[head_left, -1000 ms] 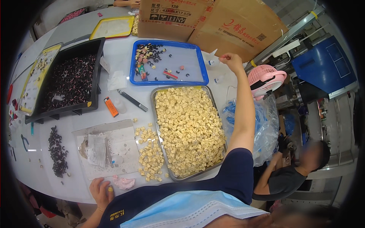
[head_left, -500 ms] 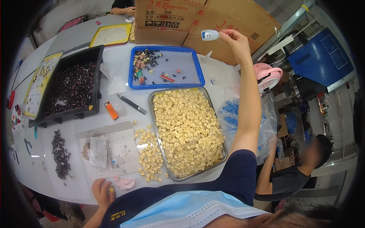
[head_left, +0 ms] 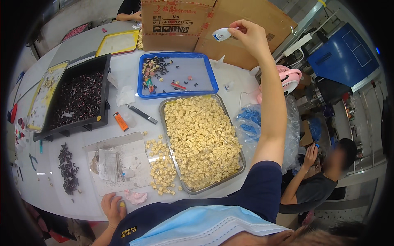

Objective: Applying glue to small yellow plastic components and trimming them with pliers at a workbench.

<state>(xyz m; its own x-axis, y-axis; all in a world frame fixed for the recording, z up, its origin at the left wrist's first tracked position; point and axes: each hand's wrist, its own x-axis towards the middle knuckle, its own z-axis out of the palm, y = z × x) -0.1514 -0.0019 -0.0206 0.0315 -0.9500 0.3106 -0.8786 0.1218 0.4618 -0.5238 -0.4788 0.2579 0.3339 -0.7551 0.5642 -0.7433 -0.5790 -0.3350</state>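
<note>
My right hand (head_left: 250,37) is raised high over the far side of the table, pinching a small white squeeze bottle (head_left: 222,34) in front of the cardboard boxes. My left hand (head_left: 113,209) rests at the near table edge, fingers curled with a yellow cot on one fingertip, beside a pink scrap (head_left: 136,197). A metal tray (head_left: 170,107) full of small tan pieces lies between the hands, with a loose pile of the same pieces (head_left: 161,168) to its left.
A blue tray (head_left: 213,76) with a few small parts sits behind the metal tray. A black bin (head_left: 102,88) of dark parts, an orange lighter (head_left: 120,121), a pen (head_left: 141,113) and a plastic sheet (head_left: 135,158) lie left. Cardboard boxes (head_left: 180,24) stand at the back. A seated person (head_left: 324,184) is at right.
My right hand has lifted from the table's far right edge up and back, carrying the white bottle in front of the boxes. My left hand has stayed put.
</note>
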